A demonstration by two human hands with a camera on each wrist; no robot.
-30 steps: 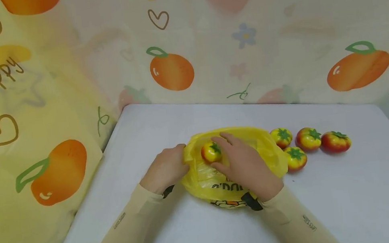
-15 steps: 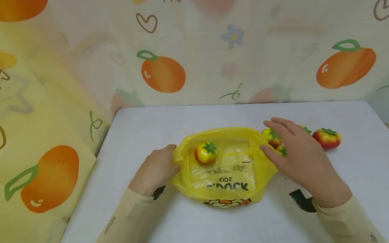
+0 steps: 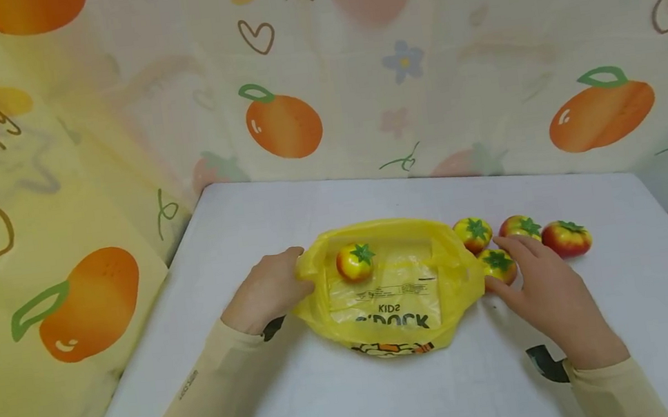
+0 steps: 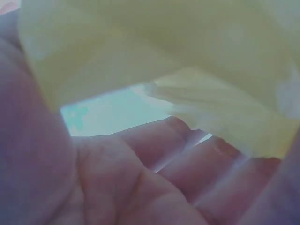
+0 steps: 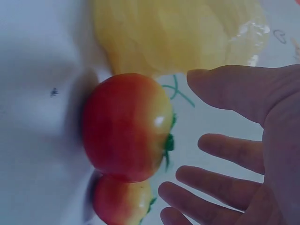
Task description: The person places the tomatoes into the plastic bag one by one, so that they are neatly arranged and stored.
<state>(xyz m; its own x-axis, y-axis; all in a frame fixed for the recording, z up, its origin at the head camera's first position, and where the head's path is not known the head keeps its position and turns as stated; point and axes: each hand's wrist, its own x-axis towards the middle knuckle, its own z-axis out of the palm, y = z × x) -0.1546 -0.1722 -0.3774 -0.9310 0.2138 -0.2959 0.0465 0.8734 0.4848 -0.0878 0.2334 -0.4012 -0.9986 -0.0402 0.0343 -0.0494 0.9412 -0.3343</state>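
Observation:
A yellow plastic bag (image 3: pixel 383 300) lies open in the middle of the white table (image 3: pixel 345 402), with one red-yellow tomato (image 3: pixel 355 262) inside near its left side. My left hand (image 3: pixel 294 272) grips the bag's left rim; in the left wrist view the yellow plastic (image 4: pixel 197 61) hangs over its curled fingers (image 4: pixel 159 159). My right hand (image 3: pixel 504 269) is spread around a tomato (image 3: pixel 493 262) just right of the bag. In the right wrist view that tomato (image 5: pixel 126 126) lies a little apart from the straight fingers (image 5: pixel 225 145), with the bag (image 5: pixel 178 33) beyond it.
Three more tomatoes lie right of the bag: one (image 3: pixel 473 233) by its corner, one (image 3: pixel 519 227) behind my right hand, one (image 3: pixel 566 238) farthest right. A second tomato (image 5: pixel 122 201) shows in the right wrist view. A printed fruit curtain (image 3: pixel 417 66) closes the back and left.
My right hand left the tomato inside the bag, went right over the loose tomatoes, and has now drawn back and down around the nearest one. The left hand kept its hold.

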